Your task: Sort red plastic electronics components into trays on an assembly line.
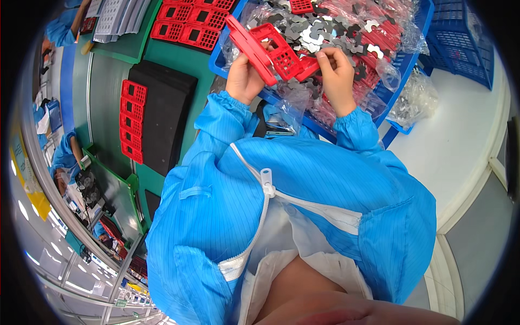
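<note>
My left hand (244, 79) is closed round a stack of red plastic calculator covers (250, 47), held tilted over the near left part of a blue crate (218, 60). Beside the stack, a single calculator cover (283, 56) with a window and a grid of key holes slants toward my right hand. My right hand (338, 77) pinches a red plastic piece (309, 68) between thumb and fingers, at that cover's lower right end. Below both hands, the crate holds clear plastic bags, red parts and many small silver and black shaped plates (314, 35).
Left of me, a row of red covers (132, 120) lies along a black foam block (165, 108) on the green bench. More red covers (196, 19) lie at the far side. To the right stand a blue basket (460, 46) and a bag of parts (417, 100). Other people work at far left.
</note>
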Demonstrator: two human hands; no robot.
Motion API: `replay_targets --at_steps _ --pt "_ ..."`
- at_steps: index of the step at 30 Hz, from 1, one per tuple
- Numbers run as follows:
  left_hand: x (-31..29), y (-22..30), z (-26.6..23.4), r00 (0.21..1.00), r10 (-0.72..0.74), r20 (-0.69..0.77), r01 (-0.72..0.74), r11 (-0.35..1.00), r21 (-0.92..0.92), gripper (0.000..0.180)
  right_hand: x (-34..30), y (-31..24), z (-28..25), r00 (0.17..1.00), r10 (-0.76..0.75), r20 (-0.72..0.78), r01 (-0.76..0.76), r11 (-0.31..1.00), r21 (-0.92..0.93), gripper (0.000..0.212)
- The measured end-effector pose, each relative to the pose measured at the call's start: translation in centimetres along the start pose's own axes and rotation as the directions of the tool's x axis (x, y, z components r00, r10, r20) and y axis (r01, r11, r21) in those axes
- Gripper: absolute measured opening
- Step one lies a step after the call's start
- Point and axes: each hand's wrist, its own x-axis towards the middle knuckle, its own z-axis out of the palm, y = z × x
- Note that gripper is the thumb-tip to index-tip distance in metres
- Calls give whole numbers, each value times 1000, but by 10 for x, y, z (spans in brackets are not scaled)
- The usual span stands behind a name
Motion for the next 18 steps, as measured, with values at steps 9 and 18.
replay_targets --at_steps 9,18 --pt "-20 -1 29 991 133 23 -132 990 -49 22 -3 -62 24 714 -623 321 700 622 -350 18" --pt "-24 4 24 986 151 76 -137 978 -159 28 -8 -57 2 720 -630 290 684 715 -144 18"
